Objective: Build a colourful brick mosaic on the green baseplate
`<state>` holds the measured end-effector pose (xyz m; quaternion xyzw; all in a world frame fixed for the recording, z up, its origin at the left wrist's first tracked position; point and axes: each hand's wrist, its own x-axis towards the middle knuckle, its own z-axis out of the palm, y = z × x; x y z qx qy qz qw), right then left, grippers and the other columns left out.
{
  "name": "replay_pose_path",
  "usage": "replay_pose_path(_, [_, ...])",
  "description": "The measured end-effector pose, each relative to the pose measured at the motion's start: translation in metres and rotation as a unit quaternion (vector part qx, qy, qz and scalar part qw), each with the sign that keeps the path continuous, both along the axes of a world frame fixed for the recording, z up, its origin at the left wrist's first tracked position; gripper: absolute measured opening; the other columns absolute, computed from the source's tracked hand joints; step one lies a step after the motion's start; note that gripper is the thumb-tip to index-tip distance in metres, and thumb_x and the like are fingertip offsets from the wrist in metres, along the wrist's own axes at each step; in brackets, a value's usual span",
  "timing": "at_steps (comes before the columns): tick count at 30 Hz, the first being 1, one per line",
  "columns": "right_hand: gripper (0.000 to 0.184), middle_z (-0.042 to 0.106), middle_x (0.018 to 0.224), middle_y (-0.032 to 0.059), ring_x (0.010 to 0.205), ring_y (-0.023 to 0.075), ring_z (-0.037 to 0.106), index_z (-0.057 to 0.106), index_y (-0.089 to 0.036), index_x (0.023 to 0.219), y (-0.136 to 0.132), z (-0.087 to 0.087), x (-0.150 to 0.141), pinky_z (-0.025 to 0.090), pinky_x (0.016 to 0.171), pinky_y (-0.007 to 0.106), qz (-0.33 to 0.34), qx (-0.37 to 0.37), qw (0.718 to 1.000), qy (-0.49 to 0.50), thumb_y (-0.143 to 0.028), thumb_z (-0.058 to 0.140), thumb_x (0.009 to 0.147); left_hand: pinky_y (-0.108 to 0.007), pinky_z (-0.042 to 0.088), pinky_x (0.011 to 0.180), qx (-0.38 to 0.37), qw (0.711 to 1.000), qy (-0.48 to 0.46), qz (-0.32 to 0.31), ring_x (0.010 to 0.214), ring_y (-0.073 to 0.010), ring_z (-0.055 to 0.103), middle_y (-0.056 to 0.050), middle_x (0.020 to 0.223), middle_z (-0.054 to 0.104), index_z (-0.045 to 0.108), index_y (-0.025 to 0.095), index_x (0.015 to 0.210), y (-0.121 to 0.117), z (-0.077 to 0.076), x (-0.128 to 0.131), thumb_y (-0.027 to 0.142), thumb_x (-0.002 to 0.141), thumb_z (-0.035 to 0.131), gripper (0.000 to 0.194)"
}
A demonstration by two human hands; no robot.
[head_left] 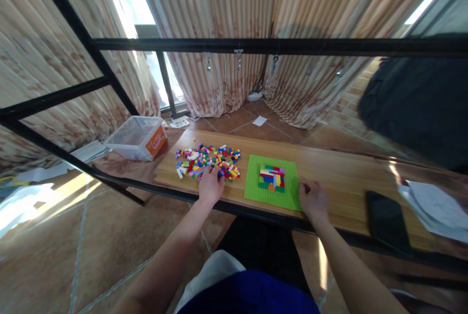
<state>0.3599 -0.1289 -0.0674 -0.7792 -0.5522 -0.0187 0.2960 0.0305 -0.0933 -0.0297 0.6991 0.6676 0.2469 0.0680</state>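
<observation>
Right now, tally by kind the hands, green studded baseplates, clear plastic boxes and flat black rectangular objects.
Left hand, right hand: 2
Green studded plastic baseplate: 1
Clear orange-labelled plastic box: 1
Flat black rectangular object: 1
Total: 5

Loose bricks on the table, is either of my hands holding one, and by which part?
That cannot be told. The left hand is at the loose bricks, the right hand by the green baseplate; neither shows a clear grip.
</observation>
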Motion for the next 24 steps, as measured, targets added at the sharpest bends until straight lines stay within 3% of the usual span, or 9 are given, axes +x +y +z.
replay_pose_path(12, [0.032, 0.062, 0.084, 0.0104, 0.072, 0.0191, 0.050, 0.069, -0.015, 0.082, 0.001, 0.001, 0.000, 0.034, 0.064, 0.031, 0.001, -0.001, 1.000, 0.011, -0.030, 0.041, 0.085, -0.038, 0.049, 0.090, -0.013, 1.000, -0.008, -0.009, 0.104, -0.0263, 0.060, -0.013, 0.104, 0.063, 0.061, 0.014, 0.101, 0.011, 0.003, 0.001, 0.026, 0.084, 0.060, 0.021])
replay_pose_path(17, [0.031, 0.061, 0.082, 0.0095, 0.073, 0.0187, 0.050, 0.069, -0.016, 0.081, 0.001, 0.002, -0.002, 0.034, 0.064, 0.030, 0.003, 0.003, 1.000, 0.019, -0.030, 0.042, 0.085, -0.038, 0.050, 0.085, -0.012, 0.999, -0.035, -0.004, 0.094, -0.0259, 0.063, -0.013, 0.096, 0.066, 0.062, 0.012, 0.099, 0.015, 0.003, 0.000, 0.025, 0.086, 0.055, 0.020])
replay_pose_path(24, [0.031, 0.061, 0.082, 0.0094, 0.074, 0.0195, 0.051, 0.069, -0.016, 0.080, 0.002, 0.002, 0.000, 0.036, 0.066, 0.031, 0.006, 0.008, 0.999, 0.032, -0.030, 0.042, 0.084, -0.035, 0.050, 0.086, 0.043, 0.993, -0.089, -0.063, 0.091, -0.0218, 0.061, -0.009, 0.093, 0.067, 0.066, 0.016, 0.098, 0.015, 0.007, 0.000, 0.021, 0.087, 0.050, 0.020])
